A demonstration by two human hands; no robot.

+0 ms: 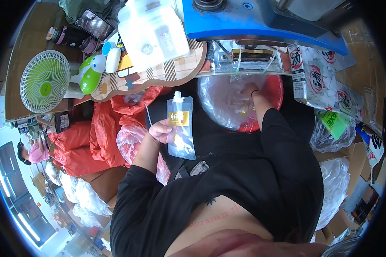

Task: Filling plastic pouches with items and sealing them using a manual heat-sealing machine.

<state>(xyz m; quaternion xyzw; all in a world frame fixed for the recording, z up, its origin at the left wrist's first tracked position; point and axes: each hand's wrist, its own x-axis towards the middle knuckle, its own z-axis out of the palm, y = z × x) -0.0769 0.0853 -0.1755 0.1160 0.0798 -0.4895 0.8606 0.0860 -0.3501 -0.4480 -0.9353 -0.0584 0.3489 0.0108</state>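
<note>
My left hand [160, 131] grips a clear spout pouch [182, 143] by its left edge, thumb across the front. The pouch stands upright in my grasp, with a white cap on top and a gold label. My right hand [249, 90] reaches into a red basin [275, 88] lined with clear plastic [212, 98]. Some clear pieces with gold patches lie inside near that hand, too blurred to tell apart. Its fingers are mostly hidden in there.
A blue machine [253, 23] stands ahead above the basin. On the table are a small fan [45, 81], white translucent containers [152, 38] and a phone [94, 25]. Red plastic bags [79, 145] hang at left; printed film packaging [319, 77] lies at right. Another person [37, 150] is far left.
</note>
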